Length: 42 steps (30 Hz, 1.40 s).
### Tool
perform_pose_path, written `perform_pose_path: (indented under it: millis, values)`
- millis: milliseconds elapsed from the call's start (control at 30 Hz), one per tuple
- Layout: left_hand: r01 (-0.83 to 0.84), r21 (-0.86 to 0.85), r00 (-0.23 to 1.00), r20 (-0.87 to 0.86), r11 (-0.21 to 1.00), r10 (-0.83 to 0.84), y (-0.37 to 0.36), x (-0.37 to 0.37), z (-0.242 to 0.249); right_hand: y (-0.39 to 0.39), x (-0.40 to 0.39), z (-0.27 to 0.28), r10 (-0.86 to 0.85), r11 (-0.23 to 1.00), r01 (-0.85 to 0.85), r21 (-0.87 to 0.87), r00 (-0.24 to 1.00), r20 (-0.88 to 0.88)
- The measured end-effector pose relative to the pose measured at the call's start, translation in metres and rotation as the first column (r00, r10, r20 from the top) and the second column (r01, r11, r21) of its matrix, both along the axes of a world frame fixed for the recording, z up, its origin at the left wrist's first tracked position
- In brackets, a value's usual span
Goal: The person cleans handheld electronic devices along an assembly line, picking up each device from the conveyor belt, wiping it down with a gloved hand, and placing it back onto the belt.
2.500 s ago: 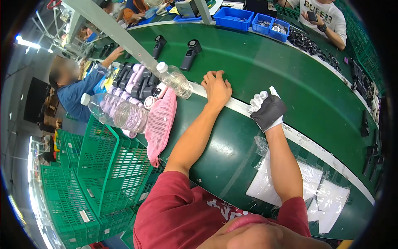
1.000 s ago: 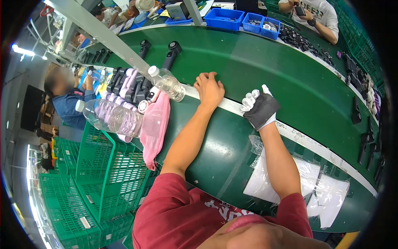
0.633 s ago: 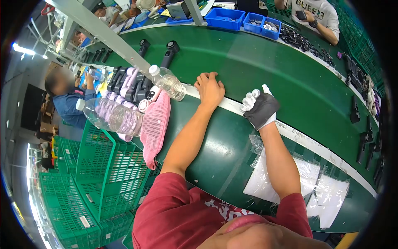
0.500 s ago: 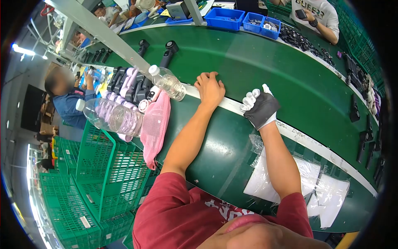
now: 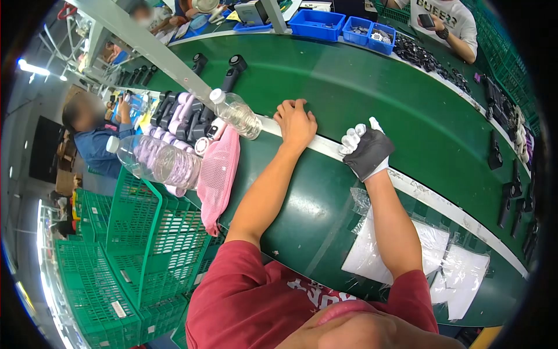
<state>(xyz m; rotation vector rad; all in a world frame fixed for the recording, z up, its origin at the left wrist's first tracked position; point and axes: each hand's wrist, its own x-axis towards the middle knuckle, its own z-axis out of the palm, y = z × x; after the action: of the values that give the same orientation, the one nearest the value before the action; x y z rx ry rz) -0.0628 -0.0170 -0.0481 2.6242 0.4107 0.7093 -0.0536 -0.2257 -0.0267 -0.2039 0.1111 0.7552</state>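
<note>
My bare left hand rests on the white rail at the belt's near edge, its fingers spread loosely over the green conveyor belt and holding nothing. Further right on the same rail lies my right hand, in a grey and white glove. Its fingers are curled in with the thumb sticking out, and nothing shows in them. A clear plastic bottle with a white cap stands tilted in view, left of my left hand. Black handheld fans lie on the belt beyond it.
A pink mesh bag, a larger bottle and pink and black fans crowd the left. Green crates stand below. Plastic-wrapped white sheets lie under my right forearm. Blue bins and co-workers are across the belt.
The black fans on the belt have shifted slightly, those beyond the bottle to the left. My hands stay almost where they were. A co-worker at the upper left has moved a little.
</note>
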Motion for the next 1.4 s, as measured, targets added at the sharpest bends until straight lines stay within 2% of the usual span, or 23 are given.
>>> perform_pose_path:
  millis: [800, 900, 1067, 1200, 1333, 1400]
  values:
    - [-0.004, 0.012, 1.0, -0.011, 1.0, 0.005, -0.001, 0.002, 0.002, 0.0, -0.001, 0.003, -0.019, 0.999, 0.017, -0.045, 0.999, -0.027]
    - [-0.003, 0.005, 1.0, -0.016, 1.0, 0.004, -0.001, 0.0, 0.002, 0.0, 0.0, -0.001, 0.0, 1.0, 0.0, 0.011, 1.0, -0.011]
    - [-0.005, 0.007, 1.0, -0.021, 1.0, 0.006, -0.002, 0.002, 0.005, 0.0, 0.002, -0.001, -0.013, 1.0, 0.013, -0.012, 1.0, -0.015]
    - [-0.01, 0.042, 0.999, 0.038, 0.999, 0.008, 0.001, 0.002, 0.002, 0.002, 0.0, 0.006, -0.014, 0.999, 0.012, -0.036, 0.998, -0.059]
    - [-0.034, 0.06, 0.997, 0.071, 0.998, 0.029, 0.006, 0.008, -0.003, 0.0, 0.006, -0.008, 0.059, 0.989, -0.041, 0.14, 0.99, -0.128]
    - [-0.012, 0.079, 0.981, 0.192, 0.997, -0.003, 0.008, 0.012, -0.007, -0.002, 0.008, -0.014, 0.103, 0.972, -0.067, 0.226, 0.984, -0.148]
